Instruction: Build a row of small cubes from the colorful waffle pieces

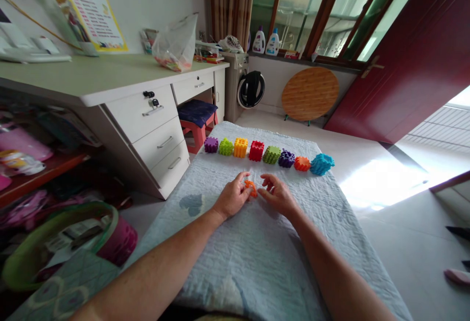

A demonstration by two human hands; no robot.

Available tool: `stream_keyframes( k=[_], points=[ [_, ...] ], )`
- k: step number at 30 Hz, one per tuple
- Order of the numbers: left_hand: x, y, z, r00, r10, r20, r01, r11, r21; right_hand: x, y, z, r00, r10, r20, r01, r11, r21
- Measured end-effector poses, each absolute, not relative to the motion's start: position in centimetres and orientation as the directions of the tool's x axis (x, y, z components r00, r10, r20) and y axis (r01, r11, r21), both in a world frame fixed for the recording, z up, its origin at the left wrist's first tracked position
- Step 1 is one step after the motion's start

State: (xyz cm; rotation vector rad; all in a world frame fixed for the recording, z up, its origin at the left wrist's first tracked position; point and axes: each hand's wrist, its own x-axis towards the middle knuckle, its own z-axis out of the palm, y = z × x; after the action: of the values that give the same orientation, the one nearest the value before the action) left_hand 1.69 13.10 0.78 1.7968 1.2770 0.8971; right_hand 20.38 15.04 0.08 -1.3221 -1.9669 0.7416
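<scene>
My left hand (232, 197) pinches a small orange toy piece (251, 187) between thumb and fingers, just above the cloth. My right hand (278, 194) is close by on the right, its fingers apart and curved toward the piece, with nothing in them. Beyond both hands a row of coloured toy blocks crosses the cloth: a purple block (211, 145), a lime block (225, 147), a yellow block (241, 148), a red block (256, 150), a green block (271, 154), a dark purple block (286, 158), an orange block (302, 164) and a blue block (322, 164).
A pale blue cloth (235, 257) covers the table before me. To the left stand a white desk (147, 130) with drawers and a pink stool (198, 127). Behind are a washing machine (235, 86) and a round wooden tabletop (310, 93). A basket (117, 238) sits lower left.
</scene>
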Motion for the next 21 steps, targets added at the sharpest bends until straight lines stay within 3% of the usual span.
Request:
stream_keyframes(
  k=[4,8,15,21],
  points=[
    [1.4,13.0,0.8,0.269,0.956,0.121,0.695,-0.279,0.662,19.8,14.6,0.1,-0.444,0.840,0.313,0.602,0.538,-0.591],
    [1.4,13.0,0.7,0.230,0.968,0.102,0.793,-0.247,0.557,18.9,14.5,-0.1,-0.518,0.813,0.266,0.639,0.574,-0.512],
    [1.3,13.3,0.6,0.215,0.965,0.148,0.756,-0.261,0.601,18.5,14.3,0.6,-0.539,0.819,0.198,0.740,0.572,-0.353],
    [1.3,13.3,0.5,0.194,0.969,0.156,0.710,-0.248,0.659,18.3,15.1,0.9,-0.541,0.831,0.130,0.755,0.548,-0.360]
  ],
)
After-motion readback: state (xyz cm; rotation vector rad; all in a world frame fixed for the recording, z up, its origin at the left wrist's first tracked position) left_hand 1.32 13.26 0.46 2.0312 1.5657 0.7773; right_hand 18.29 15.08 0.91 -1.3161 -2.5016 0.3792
